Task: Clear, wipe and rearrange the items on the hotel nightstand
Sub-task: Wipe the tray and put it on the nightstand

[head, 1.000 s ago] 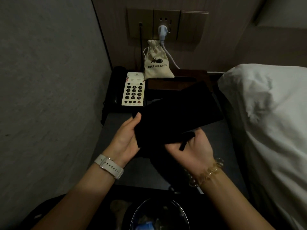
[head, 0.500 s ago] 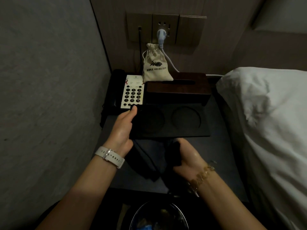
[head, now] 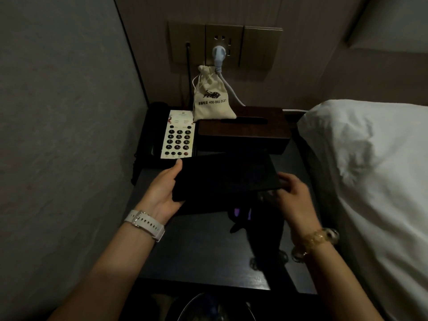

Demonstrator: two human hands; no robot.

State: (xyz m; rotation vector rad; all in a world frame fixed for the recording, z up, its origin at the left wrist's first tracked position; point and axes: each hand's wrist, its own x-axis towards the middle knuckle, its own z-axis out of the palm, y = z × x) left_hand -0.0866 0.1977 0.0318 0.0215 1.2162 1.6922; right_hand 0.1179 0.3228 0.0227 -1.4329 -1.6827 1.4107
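Lifted now, black tray (head: 225,176) in both hands' grip; pouch (head: 212,98) reads "400-001-5137".

A single head-worn camera looks forward and steeply down, close above the nightstand (head: 208,262); the wall socket panel (head: 224,46) sits at 12 o'clock, the pillow (head: 370,163) at 3 o'clock.

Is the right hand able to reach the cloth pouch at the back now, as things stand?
Probably not at once. The right hand holds the black tray together with the left hand, and the wooden tissue box stands between it and the cloth pouch.
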